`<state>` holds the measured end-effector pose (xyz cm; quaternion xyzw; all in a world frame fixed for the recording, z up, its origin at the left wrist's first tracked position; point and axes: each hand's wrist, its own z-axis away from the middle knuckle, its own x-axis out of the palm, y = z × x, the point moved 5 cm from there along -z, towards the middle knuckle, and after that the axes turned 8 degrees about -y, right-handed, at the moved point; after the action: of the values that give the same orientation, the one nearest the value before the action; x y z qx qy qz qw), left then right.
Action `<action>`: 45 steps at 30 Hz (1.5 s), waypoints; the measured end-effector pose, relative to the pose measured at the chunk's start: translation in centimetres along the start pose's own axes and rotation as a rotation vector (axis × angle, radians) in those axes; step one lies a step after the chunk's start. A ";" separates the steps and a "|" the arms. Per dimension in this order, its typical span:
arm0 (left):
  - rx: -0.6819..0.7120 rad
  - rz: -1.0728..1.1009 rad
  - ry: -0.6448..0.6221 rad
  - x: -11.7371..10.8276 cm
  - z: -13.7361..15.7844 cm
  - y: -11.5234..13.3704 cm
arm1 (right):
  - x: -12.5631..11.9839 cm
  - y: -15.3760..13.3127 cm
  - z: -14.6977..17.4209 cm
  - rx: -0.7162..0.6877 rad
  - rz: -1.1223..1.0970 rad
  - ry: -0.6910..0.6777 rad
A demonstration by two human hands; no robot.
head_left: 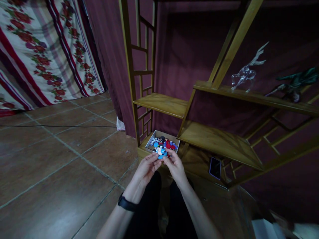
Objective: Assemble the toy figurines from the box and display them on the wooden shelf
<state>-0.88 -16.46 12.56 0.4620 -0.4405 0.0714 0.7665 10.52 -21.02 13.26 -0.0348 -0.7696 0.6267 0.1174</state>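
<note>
Between the fingertips of both hands is a small toy figure (161, 152), white and pale on top with a bright blue base. My left hand (149, 165) pinches it from the left, and my right hand (174, 162) grips its right side. Just behind the fingers stands a shallow white box (151, 139) holding several small coloured figures (170, 144) in red, blue, purple and black. My hands cover the near edge of this box. A dark band (127, 203) circles my left wrist.
The box rests on the bottom board of a wooden shelf unit (163, 104). A phone (215, 168) lies on that board at the right. Higher up are a clear deer figurine (245, 75) and a dark green ornament (296, 84). A black cable (62, 125) crosses the tiled floor.
</note>
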 end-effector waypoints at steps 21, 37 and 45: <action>0.200 -0.252 0.027 -0.1 0.2 0.8 | 0.3 0.3 -0.2 -0.007 0.033 -0.063; 0.453 -0.504 0.063 0.3 1.5 2.7 | 0.9 -0.9 0.5 -0.156 0.232 0.003; 0.523 -0.518 0.119 1.4 2.7 3.2 | 1.6 -0.4 0.0 -0.094 0.073 0.009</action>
<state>-3.30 -17.14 16.15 0.7335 -0.2306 0.0118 0.6393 8.96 -20.78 13.85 -0.0711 -0.7959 0.5935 0.0962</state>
